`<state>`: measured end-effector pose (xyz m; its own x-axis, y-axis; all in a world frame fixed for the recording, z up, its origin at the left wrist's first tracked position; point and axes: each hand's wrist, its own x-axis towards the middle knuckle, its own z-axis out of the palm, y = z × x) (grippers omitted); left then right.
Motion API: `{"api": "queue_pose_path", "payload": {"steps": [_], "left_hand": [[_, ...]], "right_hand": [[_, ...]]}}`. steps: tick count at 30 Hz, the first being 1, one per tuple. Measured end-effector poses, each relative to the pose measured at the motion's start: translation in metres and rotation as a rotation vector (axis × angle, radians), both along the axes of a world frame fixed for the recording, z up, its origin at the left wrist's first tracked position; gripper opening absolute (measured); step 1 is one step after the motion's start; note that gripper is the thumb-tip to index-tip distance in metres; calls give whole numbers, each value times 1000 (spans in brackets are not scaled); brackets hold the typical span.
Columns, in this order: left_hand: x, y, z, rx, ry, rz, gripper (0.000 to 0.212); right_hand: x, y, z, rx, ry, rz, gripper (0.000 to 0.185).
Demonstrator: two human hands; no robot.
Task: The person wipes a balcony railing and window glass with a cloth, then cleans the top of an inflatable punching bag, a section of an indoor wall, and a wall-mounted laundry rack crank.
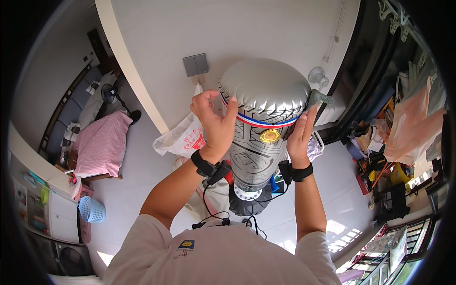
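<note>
A free-standing punching bag (262, 156) with a silver top and black line patterns stands upright before me on a black round base (250, 204). Around its upper part runs a blue, white and red ribbon (254, 122), from which a gold-coloured medal (270, 135) hangs at the front. My left hand (216, 123) is at the bag's upper left edge by the ribbon, its thumb and curled fingers apart. Against the right side, close to the ribbon's end, my right hand (302, 133) rests with fingers extended. The ribbon's back part is hidden behind the bag.
Behind the bag are a wall with a grey switch (195, 65) and a hanging white plastic bag (185, 137). A grey-green cloth (319, 99) is beside my right fingertips. Piled household items (384, 171) lie right; a blue basket (92, 209) stands left. Cables (206, 199) trail from my wristbands.
</note>
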<state>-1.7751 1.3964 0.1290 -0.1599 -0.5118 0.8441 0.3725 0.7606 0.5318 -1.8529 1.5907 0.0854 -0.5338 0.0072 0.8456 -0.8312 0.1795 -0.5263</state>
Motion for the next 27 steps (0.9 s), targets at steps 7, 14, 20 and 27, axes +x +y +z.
{"api": "queue_pose_path", "payload": {"steps": [7,14,20,27], "left_hand": [[41,50,-1,-473,-139,-5,28],[32,63,-7,-403,-134,5,20],[33,54,-7,-401,-163,-54,18],[35,44,-11,-392,-172,-92,13]], "right_hand": [[14,-15,-12,-111,-113,52,52],[18,-23,-28,-96,-61,-66,49],[39,-36,-80,-46,-111,-169,52],[51,-37,-84,9,-93,-180,61]]}}
